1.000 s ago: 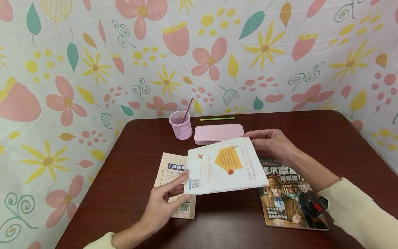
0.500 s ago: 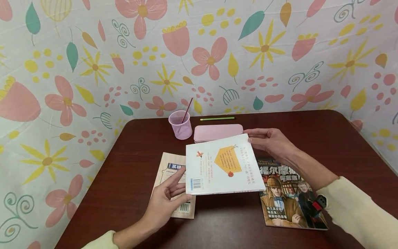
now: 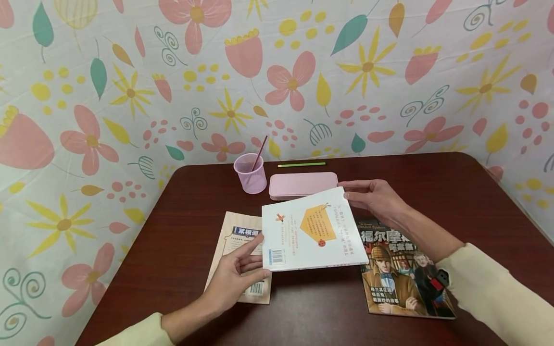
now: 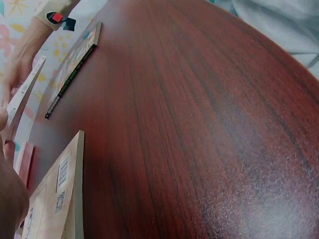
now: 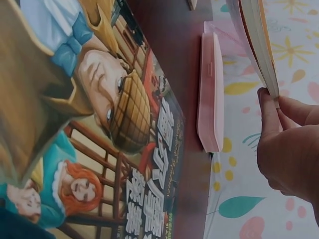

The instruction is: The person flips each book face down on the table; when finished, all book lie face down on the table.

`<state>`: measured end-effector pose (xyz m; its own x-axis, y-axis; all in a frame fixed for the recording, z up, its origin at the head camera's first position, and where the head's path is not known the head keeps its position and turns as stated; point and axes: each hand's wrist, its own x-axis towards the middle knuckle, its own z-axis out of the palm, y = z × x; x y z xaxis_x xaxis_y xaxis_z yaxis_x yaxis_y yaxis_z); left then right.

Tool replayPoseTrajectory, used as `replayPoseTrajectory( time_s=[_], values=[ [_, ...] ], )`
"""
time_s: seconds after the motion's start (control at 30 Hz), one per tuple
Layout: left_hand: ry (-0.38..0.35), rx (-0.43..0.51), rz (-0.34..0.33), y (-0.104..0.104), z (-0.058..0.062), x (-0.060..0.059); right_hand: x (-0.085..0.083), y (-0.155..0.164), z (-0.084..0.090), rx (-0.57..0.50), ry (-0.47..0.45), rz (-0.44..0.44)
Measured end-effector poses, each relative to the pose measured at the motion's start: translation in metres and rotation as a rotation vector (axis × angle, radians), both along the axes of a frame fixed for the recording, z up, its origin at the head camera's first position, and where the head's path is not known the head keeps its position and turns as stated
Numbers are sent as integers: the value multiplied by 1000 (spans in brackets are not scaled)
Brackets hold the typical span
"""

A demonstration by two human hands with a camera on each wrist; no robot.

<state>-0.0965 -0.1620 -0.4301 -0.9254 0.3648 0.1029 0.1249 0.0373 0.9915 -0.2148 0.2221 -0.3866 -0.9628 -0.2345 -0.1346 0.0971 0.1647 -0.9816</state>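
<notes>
Half a second on, the left hand (image 3: 229, 278) and the left edge of the thin, white, square paper book (image 3: 309, 252) have moved a little right; left fingers and thumb hold that edge, and the right hand (image 3: 377, 198) pinches the far right corner; the book is up above the shiny dark-brown wooden table (image 3: 318, 307).

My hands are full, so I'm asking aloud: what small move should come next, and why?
Probably lower the white book onto the table between the tan book and illustrated book: the left grip and right grip hold it raised, and bare wood shows there.
</notes>
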Motion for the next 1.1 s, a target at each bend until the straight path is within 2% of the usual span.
replayPoseTrajectory(
  time_s=[0.13, 0.4, 0.6, 0.83, 1.1],
  values=[
    [-10, -8, 23, 3, -2, 0, -2, -1, -5, 23, -7, -3],
    [-37, -108, 80, 12, -7, 8, -7, -6, -18, 73, -5, -13],
    [15, -151, 68, 19, -9, 12, -9, -10, -24, 120, 13, -6],
    [-1, -161, 41, 23, -13, 19, -13, -17, -29, 141, -7, 8],
    [-14, -179, 28, 24, -22, 19, -17, -24, -36, 131, 6, -6]
  ],
)
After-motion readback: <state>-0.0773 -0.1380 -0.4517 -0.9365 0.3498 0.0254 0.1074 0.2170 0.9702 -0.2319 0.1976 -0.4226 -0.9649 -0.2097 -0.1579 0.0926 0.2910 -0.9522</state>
